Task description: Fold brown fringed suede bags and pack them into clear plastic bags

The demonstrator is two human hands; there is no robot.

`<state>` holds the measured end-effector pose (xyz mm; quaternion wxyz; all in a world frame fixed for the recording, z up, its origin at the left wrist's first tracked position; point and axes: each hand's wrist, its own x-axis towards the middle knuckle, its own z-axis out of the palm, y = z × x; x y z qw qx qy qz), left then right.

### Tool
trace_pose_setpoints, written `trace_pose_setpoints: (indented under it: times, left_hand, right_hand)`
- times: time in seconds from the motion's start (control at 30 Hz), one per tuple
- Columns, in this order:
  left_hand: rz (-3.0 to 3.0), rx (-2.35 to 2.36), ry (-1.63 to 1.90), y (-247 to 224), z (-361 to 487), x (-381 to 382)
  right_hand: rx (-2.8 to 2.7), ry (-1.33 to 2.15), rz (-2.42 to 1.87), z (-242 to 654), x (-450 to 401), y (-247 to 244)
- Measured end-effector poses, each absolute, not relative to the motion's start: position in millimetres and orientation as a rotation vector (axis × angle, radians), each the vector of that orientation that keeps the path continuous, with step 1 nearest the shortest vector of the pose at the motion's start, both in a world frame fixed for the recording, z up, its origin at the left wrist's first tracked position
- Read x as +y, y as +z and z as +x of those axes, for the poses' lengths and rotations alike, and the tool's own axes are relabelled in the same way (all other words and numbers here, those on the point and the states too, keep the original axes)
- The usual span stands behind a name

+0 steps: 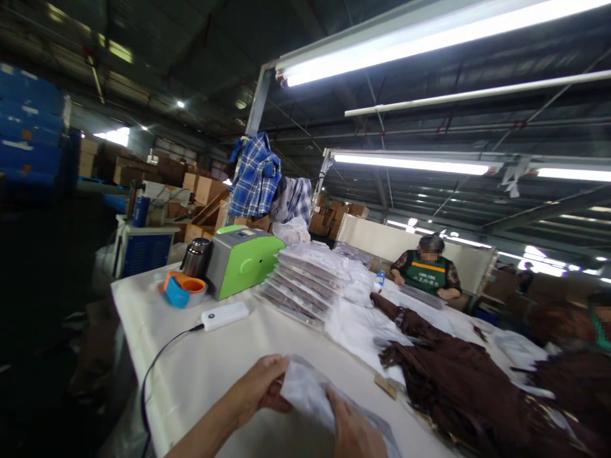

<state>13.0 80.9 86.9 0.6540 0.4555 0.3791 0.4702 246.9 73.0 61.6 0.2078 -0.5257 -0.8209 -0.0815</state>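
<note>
Plastic-wrapped packet (pixel 312 391) is gripped by the left fingers (pixel 281 367) and right fingers (pixel 334 407). Blur hides its contents; the frame cuts off its near end.

We see one bag (pixel 308 393): clear plastic, whitish, wrinkled, slanted, partly covered, lower end cut off. It's at the near side of the table (pixel 229 356); contact unclear to us.

Right hand (pixel 356 423) cut off below — plastic bag (pixel 310 388) blurred, contents unclear
</note>
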Motion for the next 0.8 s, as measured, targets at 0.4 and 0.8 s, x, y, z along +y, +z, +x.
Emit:
trace_pose_setpoints:
  times: [0.4,0.8]
  left_hand:
    - [1.143,0.785,0.898,40.6,15.5,76.0]
    - [1.026,0.584,0.980,42.0,82.0,66.8]
  right_hand:
    - [-2.085,1.087,-1.397,272.6,101.1,276.3]
    - [-1.815,1.747,-1.255,254.6,119.2,228.7]
